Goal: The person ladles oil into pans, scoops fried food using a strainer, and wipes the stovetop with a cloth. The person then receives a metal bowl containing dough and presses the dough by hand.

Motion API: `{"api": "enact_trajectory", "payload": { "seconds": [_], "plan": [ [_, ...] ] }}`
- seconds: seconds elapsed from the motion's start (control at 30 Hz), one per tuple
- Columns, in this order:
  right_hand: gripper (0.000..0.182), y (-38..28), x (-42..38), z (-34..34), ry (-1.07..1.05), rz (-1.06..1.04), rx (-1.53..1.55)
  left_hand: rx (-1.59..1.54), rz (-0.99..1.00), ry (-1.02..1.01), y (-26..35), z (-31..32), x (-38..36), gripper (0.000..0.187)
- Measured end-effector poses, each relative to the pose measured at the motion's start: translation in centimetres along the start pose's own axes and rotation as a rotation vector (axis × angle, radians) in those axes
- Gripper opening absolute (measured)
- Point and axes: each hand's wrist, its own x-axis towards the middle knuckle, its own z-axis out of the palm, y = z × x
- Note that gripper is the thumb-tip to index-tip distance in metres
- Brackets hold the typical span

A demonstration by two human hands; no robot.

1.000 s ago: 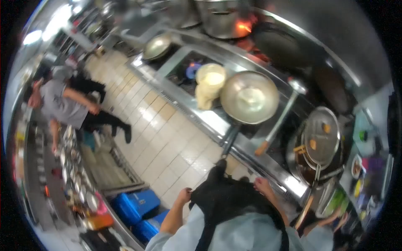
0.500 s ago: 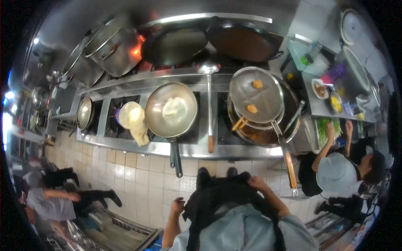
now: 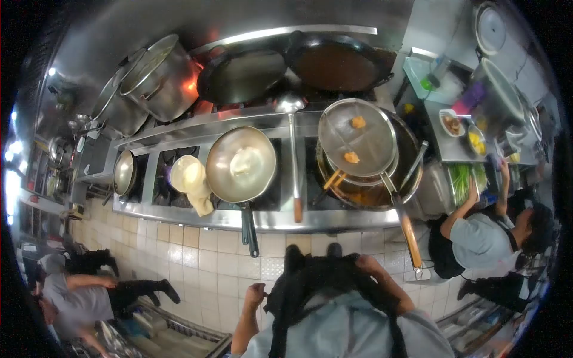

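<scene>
Standing at the lower left is a co-worker in a grey top, one arm bent. On the stove, a small pan occupies the left end; behind and to its right, a tall stockpot stands close to an orange glow. Next along is a tub of pale contents, with a beige cloth at its lower right. A steel pan follows, a white patch in its base and two dark handles projecting past the front edge.

Below it, the wearer's left hand has its fingers curled together beside the left edge of a black apron; whether it grips the cloth edge cannot be determined. The apron lies across the wearer's front, between both hands. A ladle lies along the stove, bowl to the rear. The right hand is at the apron's right edge, fingers partly hidden; neither opening nor grip can be determined.

Above it, a mesh strainer bearing two orange-brown pieces rests over a wide pot, its wooden handle overhanging the stove front. At far right, a second co-worker has one hand at some greens, near a steel table.
</scene>
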Motion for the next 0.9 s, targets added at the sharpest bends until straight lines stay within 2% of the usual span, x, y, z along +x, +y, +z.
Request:
{"api": "enact_trajectory", "payload": {
  "seconds": [0.07,0.1,0.17,0.2,0.23,0.27,0.3,0.33,0.37,0.4,0.43,0.47,0.5,0.53,0.57,0.6,0.63,0.67,0.73,0.83,0.9],
  "plan": [
    [0.035,0.5,1.2,0.1,0.031,0.006,0.038,0.049,-0.055,0.009,-0.4,0.1,-0.3,0.033],
    [0.035,1.0,2.2,-0.1,0.040,-0.053,-0.053,0.053,-0.057,0.004,0.4,0.5,-0.6,0.033],
    [0.036,1.6,1.7,0.1,0.041,-0.121,-0.117,0.243,0.028,0.036,0.8,0.7,-2.6,0.033],
    [0.035,0.2,1.6,-0.6,0.023,-0.022,-0.127,0.267,0.144,0.029,-2.8,0.8,-1.1,0.032],
    [0.035,-0.9,1.6,-1.6,-0.003,0.016,-0.227,0.132,0.064,-0.038,-1.8,0.9,-1.9,0.029],
    [0.033,-0.5,1.8,-2.0,0.011,0.012,-0.148,0.087,0.204,-0.060,-3.9,0.8,-1.3,0.028],
    [0.034,-0.9,1.6,-2.8,0.116,-0.098,-0.131,0.302,0.099,-0.112,-1.5,1.0,-2.5,0.028],
    [0.036,-0.8,2.6,-3.9,0.194,0.092,-0.101,0.169,0.152,-0.085,-3.6,1.2,-2.5,0.028],
    [0.036,0.2,2.9,-3.6,0.197,0.090,-0.093,0.019,0.211,-0.032,-7.1,1.1,-2.3,0.028],
    [0.037,1.4,3.8,-3.6,0.344,0.061,0.058,0.020,0.219,-0.021,-10.0,0.9,-1.5,0.028],
    [0.038,1.8,5.5,-3.7,0.483,0.013,0.207,0.229,0.190,-0.044,-12.5,0.7,-0.5,0.028],
    [0.038,-0.9,4.6,-5.4,0.417,0.108,0.305,0.433,0.154,-0.052,-15.0,0.2,0.2,0.027],
    [0.038,-4.3,3.2,-7.4,0.347,0.199,0.398,0.243,0.089,-0.064,-17.6,-0.5,0.3,0.028],
    [0.037,-3.8,4.3,-7.3,0.341,0.149,0.485,0.287,-0.043,-0.020,-6.2,-1.0,-4.8,0.030],
    [0.037,-3.2,5.0,-7.4,0.334,0.110,0.575,0.280,-0.035,0.010,-6.8,-1.5,-4.7,0.030],
    [0.037,-3.8,5.3,-7.5,0.326,0.091,0.580,0.147,-0.026,0.022,-8.2,-2.3,-5.4,0.030],
    [0.036,-4.9,4.5,-7.9,0.325,0.146,0.588,0.019,-0.017,0.024,-8.7,-2.9,-5.7,0.031],
    [0.034,-5.7,4.3,-8.0,0.326,0.205,0.597,0.028,-0.014,0.032,-7.6,-3.2,-6.2,0.031],
    [0.031,-6.1,5.0,-7.1,0.355,0.172,0.695,0.112,-0.099,0.110,-4.2,-4.0,-8.2,0.033],
    [0.024,-4.6,7.2,-5.2,0.368,0.161,0.787,0.029,-0.143,0.106,-3.3,-5.2,-8.6,0.032],
    [0.019,-3.2,8.2,-4.4,0.337,0.199,0.793,0.163,-0.070,0.060,-4.3,-6.0,-8.1,0.032]
  ]
}}
